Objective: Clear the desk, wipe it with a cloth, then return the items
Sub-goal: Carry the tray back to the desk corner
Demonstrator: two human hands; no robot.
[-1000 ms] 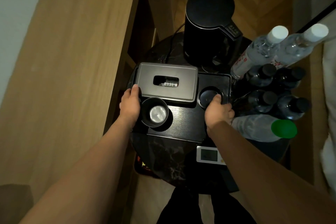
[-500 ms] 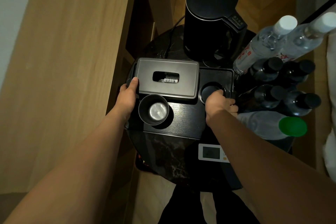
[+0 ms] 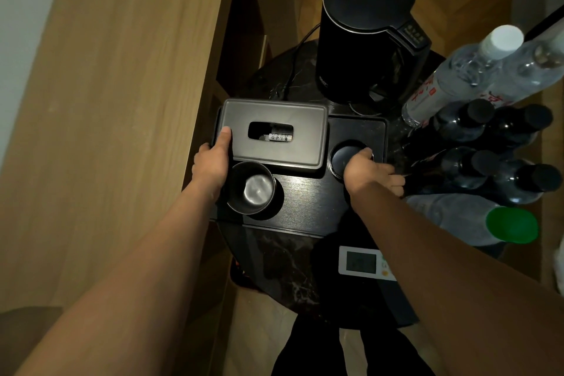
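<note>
A wood wall (image 3: pixel 116 101) fills the left side. Next to it is a small dark table (image 3: pixel 274 259), and a black tray (image 3: pixel 308 207) sits on the table.

The left hand (image 3: pixel 212 162) holds the left edge of the tray. Its thumb lies on top of the grey box (image 3: pixel 273 134), and its other fingers curl down over the edge, out of sight. Just right of this hand, a black cup (image 3: pixel 251 188) stands on the near part of the tray. The box lies on the far part, with its long side running left to right. It has a slot on top, and something with small marks shows inside. I cannot tell what it is.

The right hand (image 3: pixel 367 172) holds the right edge of the tray, with its fingers curled over the side. It hides part of a round dark thing (image 3: pixel 345 156), maybe a second cup.

The tray lies between the two hands, long side left to right. Both hands are about as near to it, so I think they will lift it together, straight up.

A black kettle (image 3: pixel 366 27) stands far off, close to the tray. Bottles (image 3: pixel 488 137) crowd the right side, very near the right hand. A small white screen (image 3: pixel 361 262) is half hidden under the right arm.
</note>
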